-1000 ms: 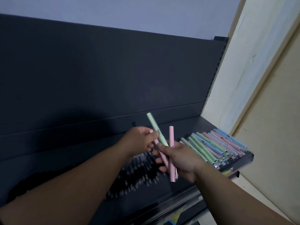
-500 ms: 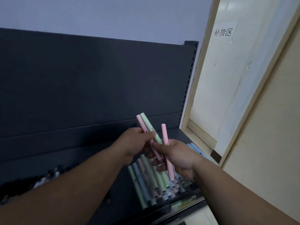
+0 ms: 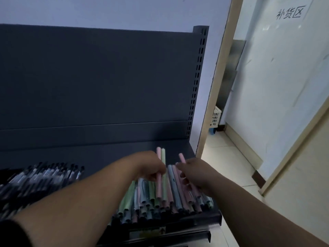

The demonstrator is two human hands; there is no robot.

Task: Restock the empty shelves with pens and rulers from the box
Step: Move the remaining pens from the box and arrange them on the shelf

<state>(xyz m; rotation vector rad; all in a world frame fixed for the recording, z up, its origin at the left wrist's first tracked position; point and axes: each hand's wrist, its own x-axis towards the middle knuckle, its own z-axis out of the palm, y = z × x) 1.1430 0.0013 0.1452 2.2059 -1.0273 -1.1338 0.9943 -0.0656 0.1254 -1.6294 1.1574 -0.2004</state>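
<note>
Black and dark-barrelled pens [image 3: 44,177] lie in a blurred row at far L of the grey metal shelf [image 3: 115,150]. Next, my left hand [image 3: 151,166] is curled round two pens held side by side & touching: a pink pen [image 3: 159,186] and a light green pen [image 3: 163,155]. Both point toward the back panel, over the pile of pastel pens [image 3: 142,198] (green, blue, pink) at the shelf's R end. My right hand [image 3: 197,175], near the left but apart, pinches a second pink pen [image 3: 182,157], w/ only its top end showing. Further R: slotted upright [image 3: 197,77], white basket [image 3: 216,116] on the floor, paper sign [image 3: 288,14] w/ printed characters.
</note>
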